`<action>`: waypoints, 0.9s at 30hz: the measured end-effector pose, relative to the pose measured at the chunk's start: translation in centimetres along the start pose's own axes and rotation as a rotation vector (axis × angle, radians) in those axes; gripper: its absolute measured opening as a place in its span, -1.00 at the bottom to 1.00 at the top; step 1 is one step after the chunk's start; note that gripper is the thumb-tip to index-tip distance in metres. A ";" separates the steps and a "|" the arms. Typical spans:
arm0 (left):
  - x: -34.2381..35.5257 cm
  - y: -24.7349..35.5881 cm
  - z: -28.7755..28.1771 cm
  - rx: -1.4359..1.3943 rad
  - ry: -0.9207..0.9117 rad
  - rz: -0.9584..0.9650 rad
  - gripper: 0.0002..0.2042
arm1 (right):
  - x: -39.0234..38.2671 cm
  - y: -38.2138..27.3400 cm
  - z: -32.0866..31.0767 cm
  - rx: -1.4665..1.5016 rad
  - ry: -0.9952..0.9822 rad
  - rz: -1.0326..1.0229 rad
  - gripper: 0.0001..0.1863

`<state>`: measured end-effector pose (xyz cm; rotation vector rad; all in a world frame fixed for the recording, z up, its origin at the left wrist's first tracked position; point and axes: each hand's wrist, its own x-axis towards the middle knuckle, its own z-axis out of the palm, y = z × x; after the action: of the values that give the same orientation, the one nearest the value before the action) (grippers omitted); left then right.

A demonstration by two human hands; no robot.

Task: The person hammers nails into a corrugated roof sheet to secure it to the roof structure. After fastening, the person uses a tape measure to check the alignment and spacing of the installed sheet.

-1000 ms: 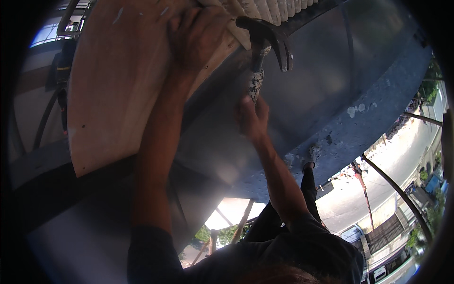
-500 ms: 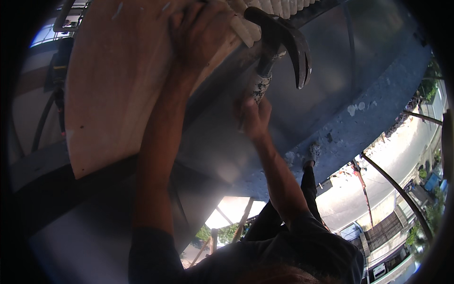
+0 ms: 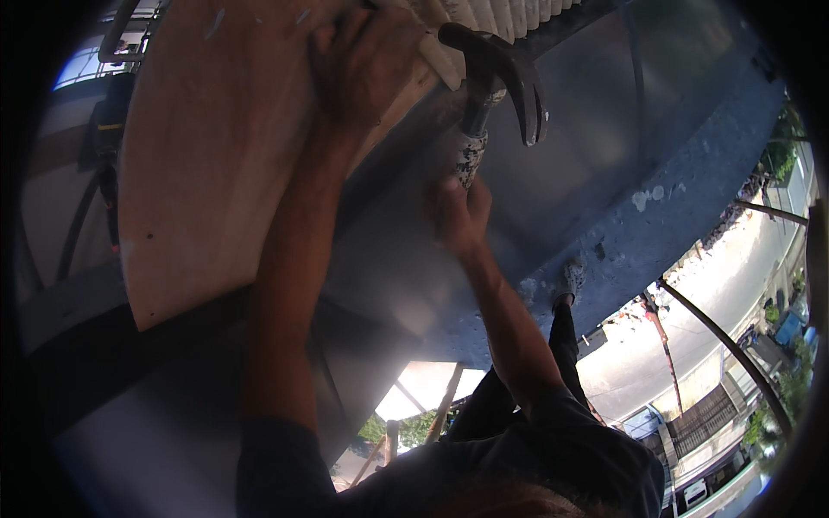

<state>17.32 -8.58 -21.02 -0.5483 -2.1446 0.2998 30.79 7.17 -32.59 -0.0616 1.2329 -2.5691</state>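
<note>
A claw hammer (image 3: 518, 91) with a dark head and a worn, pale-patched handle is in my right hand (image 3: 458, 211), whose fingers wrap round the grip. Its head is raised, close to a pale strip (image 3: 442, 62) in this view; whether they touch I cannot tell. My left hand (image 3: 367, 65) lies against the upper right edge of a large reddish-brown wooden board (image 3: 203, 164). Its fingers are bent, and what they grip is hidden. The pale strip shows right beside that hand, next to a ribbed cream-coloured edge (image 3: 518, 15).
A grey smooth surface (image 3: 587, 112) stretches below the hammer, bordered by a blue, paint-spotted ledge (image 3: 665, 194) where my foot (image 3: 572, 281) rests. Beyond the ledge a street (image 3: 691, 319) lies far below. Dark poles (image 3: 730, 345) cross there. A black cable (image 3: 79, 224) hangs at left.
The hammer's head has shifted a little to the left and up, toward the pale strip. My left hand and the board look almost unmoved.
</note>
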 end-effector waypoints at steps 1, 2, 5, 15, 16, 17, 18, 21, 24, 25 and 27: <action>-0.1 0.0 0.1 0.000 0.007 0.007 -0.78 | -0.1 -0.1 0.1 0.006 -0.015 -0.055 -0.48; -0.2 -0.1 0.2 0.001 0.015 0.015 -0.78 | -0.1 -0.3 0.2 -0.017 -0.004 0.011 -0.48; 0.0 -0.3 0.4 -0.013 0.042 0.024 -0.77 | 0.0 -0.9 0.3 -0.041 0.049 0.133 -0.48; 8.3 -2.2 -7.9 0.131 -0.254 0.265 -0.85 | -2.0 0.3 0.3 0.098 0.092 0.050 -0.50; 8.9 -3.2 -7.9 0.078 -0.246 0.315 -0.86 | -1.8 0.7 1.2 0.119 0.108 0.071 -0.49; 9.3 -4.1 -7.5 0.019 -0.240 0.365 -0.86 | -1.9 0.9 2.2 0.159 0.117 0.018 -0.49; 9.5 -4.6 -7.2 -0.040 -0.234 0.415 -0.87 | -1.9 1.1 3.3 0.198 0.126 -0.035 -0.48; 9.5 -4.5 -7.0 -0.086 -0.238 0.373 -0.90 | -1.0 1.8 6.3 0.241 0.179 -0.129 -0.46; 9.3 -4.8 -6.8 -0.105 -0.195 0.401 -0.92 | 0.0 1.6 7.7 0.247 0.158 -0.014 -0.44; 9.3 -4.9 -6.6 -0.097 -0.195 0.396 -0.92 | 0.5 1.5 7.9 0.251 0.145 0.048 -0.43; 9.0 -4.8 -6.5 -0.084 -0.196 0.386 -0.91 | 0.2 2.4 7.8 0.276 0.111 -0.116 -0.43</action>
<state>16.59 -8.36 -8.96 -1.0207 -2.2364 0.4939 32.47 -0.27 -29.51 0.0698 0.9229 -2.8527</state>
